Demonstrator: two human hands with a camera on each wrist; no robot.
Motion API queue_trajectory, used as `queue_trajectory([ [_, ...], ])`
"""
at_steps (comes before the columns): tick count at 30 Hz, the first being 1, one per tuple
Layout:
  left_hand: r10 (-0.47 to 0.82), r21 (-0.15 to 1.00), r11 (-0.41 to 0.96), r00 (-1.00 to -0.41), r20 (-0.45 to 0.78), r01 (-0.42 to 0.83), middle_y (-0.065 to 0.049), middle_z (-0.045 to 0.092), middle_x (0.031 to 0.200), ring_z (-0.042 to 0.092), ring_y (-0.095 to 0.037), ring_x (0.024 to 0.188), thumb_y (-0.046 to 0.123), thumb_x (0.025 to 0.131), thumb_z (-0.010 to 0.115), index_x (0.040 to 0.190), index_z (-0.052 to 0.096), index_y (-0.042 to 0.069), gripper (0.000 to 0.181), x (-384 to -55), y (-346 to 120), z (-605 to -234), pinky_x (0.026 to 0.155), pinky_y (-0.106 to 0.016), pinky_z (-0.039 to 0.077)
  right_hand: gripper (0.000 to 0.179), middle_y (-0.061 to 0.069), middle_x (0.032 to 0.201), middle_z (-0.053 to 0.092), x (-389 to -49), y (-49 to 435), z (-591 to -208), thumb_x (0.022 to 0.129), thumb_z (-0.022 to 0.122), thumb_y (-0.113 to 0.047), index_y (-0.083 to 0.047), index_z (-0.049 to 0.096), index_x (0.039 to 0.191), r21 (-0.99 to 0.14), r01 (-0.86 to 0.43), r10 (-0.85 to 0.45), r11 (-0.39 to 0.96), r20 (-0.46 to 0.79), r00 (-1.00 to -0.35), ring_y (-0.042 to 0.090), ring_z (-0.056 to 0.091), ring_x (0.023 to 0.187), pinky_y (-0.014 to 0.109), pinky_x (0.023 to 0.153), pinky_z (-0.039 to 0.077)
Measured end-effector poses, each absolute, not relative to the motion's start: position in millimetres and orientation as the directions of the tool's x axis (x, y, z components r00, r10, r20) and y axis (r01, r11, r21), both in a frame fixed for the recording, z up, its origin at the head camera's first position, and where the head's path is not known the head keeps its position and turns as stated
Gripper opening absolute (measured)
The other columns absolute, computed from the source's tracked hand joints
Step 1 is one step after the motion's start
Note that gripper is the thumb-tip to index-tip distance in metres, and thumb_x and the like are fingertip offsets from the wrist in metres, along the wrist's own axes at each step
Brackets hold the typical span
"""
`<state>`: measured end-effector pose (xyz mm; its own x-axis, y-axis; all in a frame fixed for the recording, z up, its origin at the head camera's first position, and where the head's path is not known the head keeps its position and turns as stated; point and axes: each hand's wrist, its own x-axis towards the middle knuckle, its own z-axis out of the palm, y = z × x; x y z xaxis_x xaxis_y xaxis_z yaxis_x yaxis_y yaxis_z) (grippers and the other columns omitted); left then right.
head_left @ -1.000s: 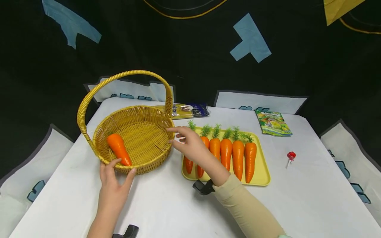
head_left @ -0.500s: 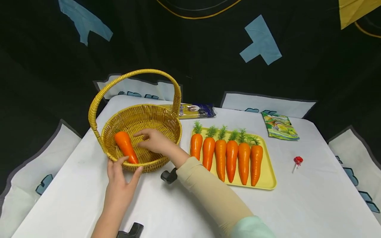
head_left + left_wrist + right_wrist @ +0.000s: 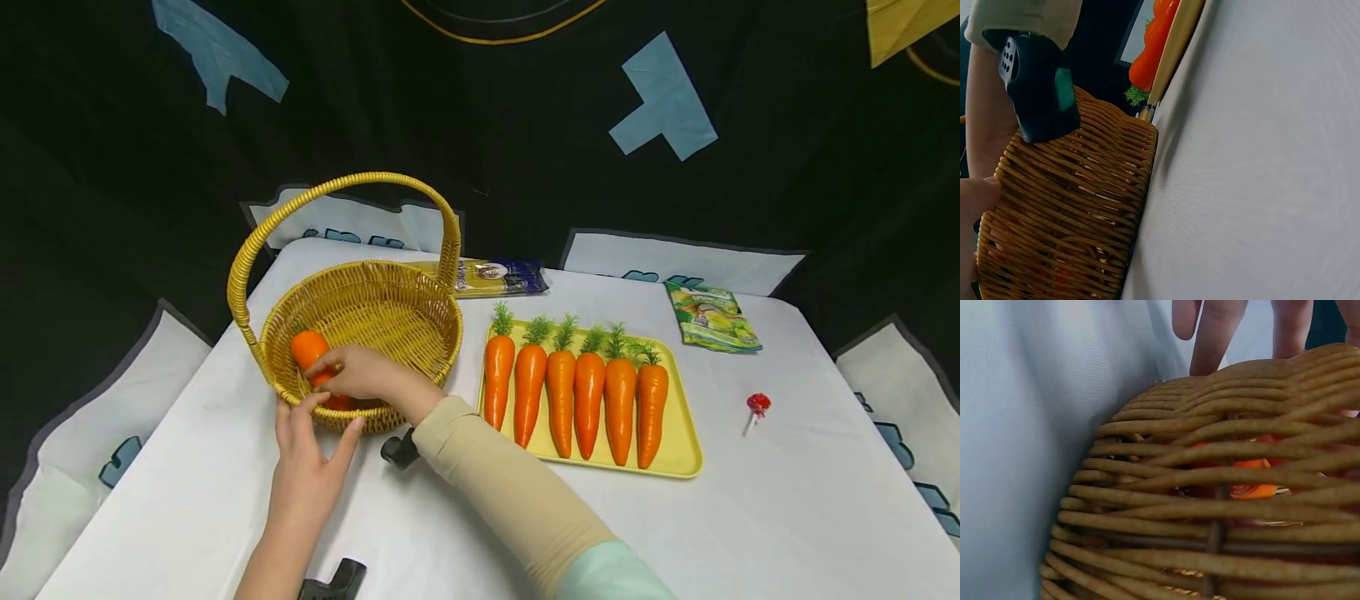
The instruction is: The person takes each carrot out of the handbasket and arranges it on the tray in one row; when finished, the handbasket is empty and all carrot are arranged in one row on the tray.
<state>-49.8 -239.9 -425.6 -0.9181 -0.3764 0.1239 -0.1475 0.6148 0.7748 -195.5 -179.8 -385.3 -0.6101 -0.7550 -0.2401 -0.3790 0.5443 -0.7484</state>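
Note:
A yellow wicker basket (image 3: 401, 321) with a tall arched handle stands on the left of the white table. One orange carrot (image 3: 308, 347) lies inside it, near the front left wall. Over that carrot's middle my right hand (image 3: 358, 373) bends its fingers and holds it; the fingertips are partly hidden. My left hand (image 3: 307, 471) holds the front rim, index finger over the edge and thumb spread to the right. In the left wrist view the thumb (image 3: 979, 195) touches the rim. Through the weave in the right wrist view, some orange (image 3: 1254, 481) shows.
Right of the basket, a yellow tray (image 3: 681, 437) bears several carrots (image 3: 560, 400) with green tops in a row. Behind stands a blue and yellow packet (image 3: 498, 277). Farther right lie a green packet (image 3: 712, 318) and a red lollipop (image 3: 758, 406). A black curtain (image 3: 495, 142) hangs behind.
My right hand has moved left from the basket's right rim, down into the basket and onto the carrot. The left hand stays at the front rim. The head view has shifted slightly.

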Motion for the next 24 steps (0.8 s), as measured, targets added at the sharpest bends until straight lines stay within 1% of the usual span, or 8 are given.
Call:
queue_trajectory([
  [2, -0.38, 0.775, 0.614, -0.917, 0.125, -0.149, -0.021, -0.008, 0.157, 0.035, -0.058, 0.122, 0.039, 0.097, 0.056, 0.14, 0.029, 0.011, 0.058, -49.7, -239.2, -425.4, 0.08, -0.068, 0.041, 0.03, -0.007, 0.131, 0.058, -195.0, -179.1, -385.0, 0.093, 0.064, -0.019, -0.021, 0.068, 0.123, -0.758, -0.373, -0.765, 0.534, -0.246, -0.596, 0.006, 0.05, 0.109, 0.026, 0.091, 0.04],
  [5, -0.379, 0.773, 0.616, -0.917, 0.12, -0.153, -0.02, -0.008, 0.157, 0.036, -0.058, 0.121, 0.04, 0.097, 0.056, 0.14, 0.029, 0.011, 0.058, -48.9, -239.1, -424.3, 0.079, -0.068, 0.041, 0.03, -0.006, 0.129, 0.058, -195.2, -177.6, -385.4, 0.093, 0.064, -0.016, -0.021, 0.068, 0.122, -0.777, -0.353, -0.766, 0.522, -0.244, -0.595, 0.007, 0.051, 0.104, 0.026, 0.087, 0.042],
  [11, -0.371, 0.771, 0.614, -0.924, 0.092, -0.17, -0.021, -0.011, 0.157, 0.034, -0.06, 0.122, 0.043, 0.097, 0.054, 0.141, 0.027, 0.011, 0.061, -49.0, -238.8, -422.6, 0.08, -0.069, 0.04, 0.03, -0.003, 0.121, 0.062, -196.7, -170.3, -383.7, 0.091, 0.066, -0.016, -0.021, 0.068, 0.121, -0.791, -0.361, -0.751, 0.494, -0.179, -0.635, 0.008, 0.054, 0.094, 0.022, 0.076, 0.046],
  [14, -0.376, 0.769, 0.616, -0.921, 0.099, -0.169, -0.021, -0.01, 0.157, 0.032, -0.06, 0.123, 0.041, 0.097, 0.055, 0.141, 0.027, 0.01, 0.061, -49.9, -238.4, -422.1, 0.081, -0.069, 0.04, 0.031, 0.001, 0.114, 0.063, -198.9, -161.1, -378.3, 0.091, 0.066, -0.013, -0.018, 0.068, 0.121, -0.829, -0.325, -0.736, 0.454, -0.144, -0.661, 0.01, 0.058, 0.083, 0.022, 0.067, 0.05],
  [16, -0.383, 0.769, 0.617, -0.918, 0.107, -0.168, -0.021, -0.009, 0.157, 0.032, -0.059, 0.123, 0.04, 0.097, 0.056, 0.141, 0.028, 0.01, 0.061, -50.4, -238.5, -422.0, 0.082, -0.069, 0.039, 0.031, 0.003, 0.111, 0.062, -200.7, -153.5, -373.2, 0.091, 0.065, -0.012, -0.017, 0.067, 0.122, -0.846, -0.318, -0.727, 0.427, -0.111, -0.678, 0.011, 0.058, 0.08, 0.022, 0.062, 0.05],
  [19, -0.389, 0.773, 0.611, -0.916, 0.102, -0.173, -0.02, -0.009, 0.158, 0.031, -0.059, 0.124, 0.039, 0.097, 0.057, 0.142, 0.027, 0.01, 0.062, -50.6, -239.0, -422.3, 0.083, -0.07, 0.038, 0.031, 0.003, 0.112, 0.062, -204.0, -141.1, -364.6, 0.092, 0.065, -0.012, -0.018, 0.067, 0.122, -0.846, -0.344, -0.71, 0.408, -0.058, -0.701, 0.011, 0.058, 0.083, 0.022, 0.062, 0.049],
  [22, -0.388, 0.778, 0.602, -0.917, 0.089, -0.179, -0.02, -0.009, 0.157, 0.03, -0.06, 0.125, 0.04, 0.097, 0.056, 0.143, 0.026, 0.011, 0.063, -50.4, -239.1, -423.1, 0.083, -0.07, 0.038, 0.032, 0.002, 0.116, 0.062, -206.4, -125.8, -355.9, 0.092, 0.064, -0.014, -0.019, 0.066, 0.124, -0.821, -0.398, -0.699, 0.41, -0.003, -0.715, 0.01, 0.056, 0.092, 0.021, 0.066, 0.048],
  [24, -0.388, 0.779, 0.599, -0.918, 0.082, -0.184, -0.02, -0.009, 0.157, 0.031, -0.061, 0.123, 0.041, 0.097, 0.056, 0.144, 0.026, 0.011, 0.063, -50.1, -238.8, -423.6, 0.081, -0.07, 0.039, 0.033, 0.002, 0.118, 0.061, -207.1, -114.7, -350.7, 0.092, 0.064, -0.014, -0.02, 0.065, 0.125, -0.814, -0.418, -0.695, 0.404, 0.025, -0.719, 0.011, 0.056, 0.095, 0.021, 0.067, 0.049],
])
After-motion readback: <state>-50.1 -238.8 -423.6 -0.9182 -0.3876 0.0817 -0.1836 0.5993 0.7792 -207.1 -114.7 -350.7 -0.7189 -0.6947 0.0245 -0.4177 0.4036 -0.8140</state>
